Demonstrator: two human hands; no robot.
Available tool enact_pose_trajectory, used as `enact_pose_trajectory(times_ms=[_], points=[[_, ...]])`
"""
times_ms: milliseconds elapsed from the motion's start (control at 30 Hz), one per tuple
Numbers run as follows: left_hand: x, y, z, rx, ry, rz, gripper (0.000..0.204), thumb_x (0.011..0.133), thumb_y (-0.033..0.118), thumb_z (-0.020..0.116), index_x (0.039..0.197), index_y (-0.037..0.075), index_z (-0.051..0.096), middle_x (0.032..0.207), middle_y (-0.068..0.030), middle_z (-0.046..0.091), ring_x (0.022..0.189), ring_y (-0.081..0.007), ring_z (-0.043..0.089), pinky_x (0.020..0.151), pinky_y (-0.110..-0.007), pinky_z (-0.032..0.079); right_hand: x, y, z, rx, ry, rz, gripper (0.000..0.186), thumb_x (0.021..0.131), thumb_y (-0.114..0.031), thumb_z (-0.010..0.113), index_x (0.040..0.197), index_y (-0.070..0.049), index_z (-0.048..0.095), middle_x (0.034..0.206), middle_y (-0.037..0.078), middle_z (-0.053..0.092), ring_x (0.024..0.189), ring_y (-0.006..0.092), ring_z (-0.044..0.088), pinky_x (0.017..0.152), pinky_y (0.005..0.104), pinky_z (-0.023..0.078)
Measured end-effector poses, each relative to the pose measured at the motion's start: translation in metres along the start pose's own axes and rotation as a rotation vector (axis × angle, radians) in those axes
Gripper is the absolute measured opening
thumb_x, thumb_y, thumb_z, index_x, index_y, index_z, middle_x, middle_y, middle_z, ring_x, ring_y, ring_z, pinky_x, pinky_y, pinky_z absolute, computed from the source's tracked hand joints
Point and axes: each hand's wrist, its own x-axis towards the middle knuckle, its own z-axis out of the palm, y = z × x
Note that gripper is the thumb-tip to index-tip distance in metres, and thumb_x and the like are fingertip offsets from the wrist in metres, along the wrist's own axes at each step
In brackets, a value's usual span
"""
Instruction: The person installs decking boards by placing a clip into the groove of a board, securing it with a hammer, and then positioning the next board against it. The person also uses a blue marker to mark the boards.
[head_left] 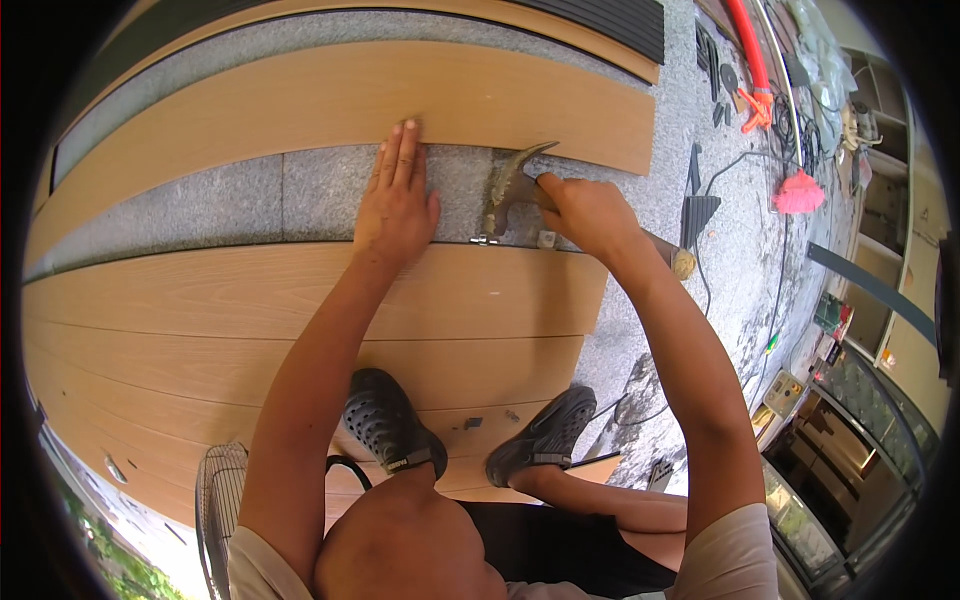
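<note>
My right hand (592, 212) is wrapped round the wooden handle of a claw hammer (513, 188), close to its metal head. The hammer's face is just above a small shiny metal clip (484, 240) at the far edge of the laid wood-coloured decking (300, 290). A second small clip (547, 239) sits along the same edge, to the right. My left hand (395, 205) lies flat with fingers stretched, its fingertips on the near edge of a loose decking board (400, 90). Grey stone paving (240, 198) shows in the gap between this board and the laid ones.
Dark slatted boards (600, 25) lie beyond the loose board. On the right are a pink brush head (798, 192), a red tube (745, 40), cables and open shelving (880, 210). My feet in black clogs (390, 418) stand on the decking, beside a wire-guarded fan (222, 490).
</note>
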Motion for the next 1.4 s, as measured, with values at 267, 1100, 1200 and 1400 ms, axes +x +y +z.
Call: enact_pose_trajectory(times_ms=[267, 1100, 1200, 1400], points=[[-0.001, -0.004, -0.001, -0.085, 0.106, 0.037, 0.050, 0.093, 0.012, 0.057, 0.137, -0.012, 0.051, 0.163, -0.0190, 0.026, 0.152, -0.0346, 0.026, 0.124, -0.044, 0.028, -0.023, 0.001, 0.006, 0.161, 0.125, 0.083, 0.021, 0.090, -0.025, 0.066, 0.097, -0.007, 0.057, 0.085, 0.016, 0.070, 0.080, 0.0391, 0.067, 0.069, 0.0494, 0.053], [-0.004, -0.013, 0.008, -0.161, 0.250, -0.013, 0.042, 0.085, -0.003, 0.059, 0.126, -0.004, 0.061, 0.154, -0.0108, 0.043, 0.143, -0.0298, 0.041, 0.114, -0.041, 0.040, 0.042, -0.080, -0.042, -0.462, -0.032, -0.439, 0.014, 0.090, -0.010, 0.059, 0.095, -0.012, 0.071, 0.088, 0.008, 0.075, 0.084, 0.0259, 0.075, 0.071, 0.0375, 0.057], [-0.006, -0.012, 0.007, -0.169, 0.255, -0.023, 0.041, 0.085, -0.004, 0.058, 0.126, -0.004, 0.061, 0.154, -0.0112, 0.044, 0.143, -0.0303, 0.041, 0.114, -0.041, 0.041, 0.037, -0.077, -0.038, -0.472, -0.015, -0.430, 0.013, 0.090, -0.010, 0.059, 0.096, -0.013, 0.071, 0.087, 0.007, 0.075, 0.083, 0.0252, 0.075, 0.069, 0.0367, 0.056], [-0.004, -0.011, 0.010, -0.196, 0.267, -0.022, 0.041, 0.086, -0.009, 0.055, 0.127, -0.003, 0.060, 0.153, -0.0103, 0.044, 0.141, -0.0330, 0.041, 0.115, -0.042, 0.041, 0.037, -0.074, -0.034, -0.507, -0.028, -0.407, 0.013, 0.090, -0.011, 0.060, 0.098, -0.014, 0.070, 0.087, 0.006, 0.075, 0.083, 0.0243, 0.075, 0.067, 0.0359, 0.055]])
